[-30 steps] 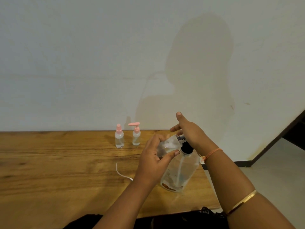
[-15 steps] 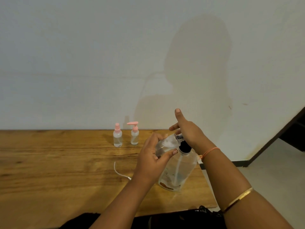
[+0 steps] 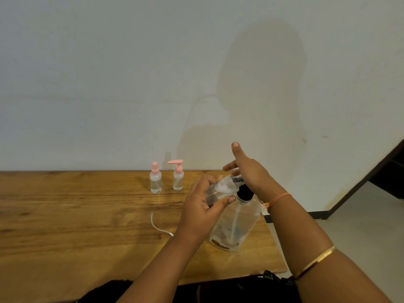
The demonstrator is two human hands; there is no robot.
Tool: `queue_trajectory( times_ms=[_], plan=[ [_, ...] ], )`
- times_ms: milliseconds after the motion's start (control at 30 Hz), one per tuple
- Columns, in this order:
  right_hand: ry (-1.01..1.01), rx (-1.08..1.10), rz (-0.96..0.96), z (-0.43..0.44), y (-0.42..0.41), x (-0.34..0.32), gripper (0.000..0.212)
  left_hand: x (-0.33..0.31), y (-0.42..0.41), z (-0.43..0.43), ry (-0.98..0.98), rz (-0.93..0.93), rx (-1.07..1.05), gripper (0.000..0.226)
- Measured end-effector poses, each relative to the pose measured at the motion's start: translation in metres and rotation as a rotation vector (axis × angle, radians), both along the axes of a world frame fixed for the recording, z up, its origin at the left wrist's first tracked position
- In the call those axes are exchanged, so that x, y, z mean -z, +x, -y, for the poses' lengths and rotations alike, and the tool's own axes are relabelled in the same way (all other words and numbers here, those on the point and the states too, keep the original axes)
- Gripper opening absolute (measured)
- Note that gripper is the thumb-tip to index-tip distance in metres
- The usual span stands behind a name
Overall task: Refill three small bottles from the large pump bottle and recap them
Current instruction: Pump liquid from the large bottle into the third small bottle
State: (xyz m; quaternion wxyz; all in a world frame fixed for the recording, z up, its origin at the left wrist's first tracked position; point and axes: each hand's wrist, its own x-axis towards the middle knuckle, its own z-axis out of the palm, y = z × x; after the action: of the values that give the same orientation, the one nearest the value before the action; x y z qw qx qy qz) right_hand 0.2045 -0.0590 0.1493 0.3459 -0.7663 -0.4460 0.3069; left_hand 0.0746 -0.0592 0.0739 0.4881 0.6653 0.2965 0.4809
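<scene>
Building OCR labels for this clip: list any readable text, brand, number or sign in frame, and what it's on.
No text in this frame can be read.
large pump bottle: a brown patch near its base, too blurred to read.
pink spray-top bottle: no print visible.
pink pump-top bottle: no print visible.
clear small bottle held by the left hand: no print visible.

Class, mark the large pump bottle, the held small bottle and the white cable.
large pump bottle (image 3: 239, 224), head view, clear body.
held small bottle (image 3: 220, 189), head view, clear side.
white cable (image 3: 152, 218), head view, upper stretch.
</scene>
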Motion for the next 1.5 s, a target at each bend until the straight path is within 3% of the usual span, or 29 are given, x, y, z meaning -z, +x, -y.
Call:
queue_trajectory(
  times_ms=[533,733,1500],
  plan=[
    [0.043,0.018,0.031,0.001,-0.001,-0.002,0.071,0.0,0.001,0.0,0.004,0.023,0.005,0.034],
    [0.027,0.045,0.031,0.003,-0.004,0.0,0.057,0.004,-0.001,0.001,-0.013,0.005,0.007,0.027],
    [0.041,0.007,0.016,0.005,-0.005,-0.011,0.061,-0.001,0.0,0.001,0.011,0.034,-0.005,0.033]
  ],
)
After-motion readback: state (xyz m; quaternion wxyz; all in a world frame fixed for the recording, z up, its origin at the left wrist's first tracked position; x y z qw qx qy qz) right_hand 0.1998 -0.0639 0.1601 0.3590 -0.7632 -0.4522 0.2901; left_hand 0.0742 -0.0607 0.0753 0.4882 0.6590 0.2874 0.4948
